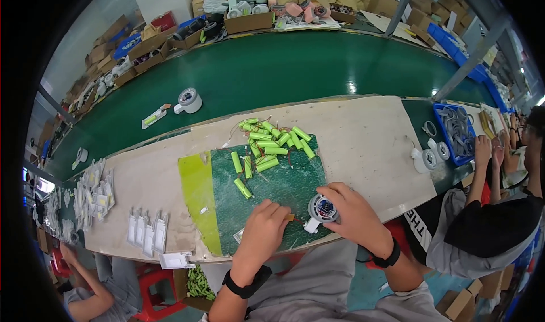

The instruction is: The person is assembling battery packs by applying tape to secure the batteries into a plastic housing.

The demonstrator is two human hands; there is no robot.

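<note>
Your right hand (355,213) has its grip closed around the round grey-and-white housing (324,207), with your fingers at its far side and your thumb at its near side. Your left hand (262,225) has its fingertips drawn together at a small brown piece (290,217); you cannot tell from here whether they pinch it or only touch it.

The housing sits close to the tabletop's (363,129) near edge, over the right part of the green mat (295,181). Its open face, with the circuit board (326,208) showing, is turned up toward you. The white stub (311,226) points at the near edge, leaning toward the left end, and the long axis runs through round body and stub on that slant.

Expect it to be light and stiff, probably smooth plastic that could turn under dry fingers. The bare board looks like the fragile part, so hold the outer wall, as your right hand does, and keep pressure off the face.

Farther out, green cylindrical cells (267,143) with thin wires lie toward the mat's far edge, white frames (149,232) lie near the tabletop's left end, and similar housings (430,156) stand by its right end.
</note>
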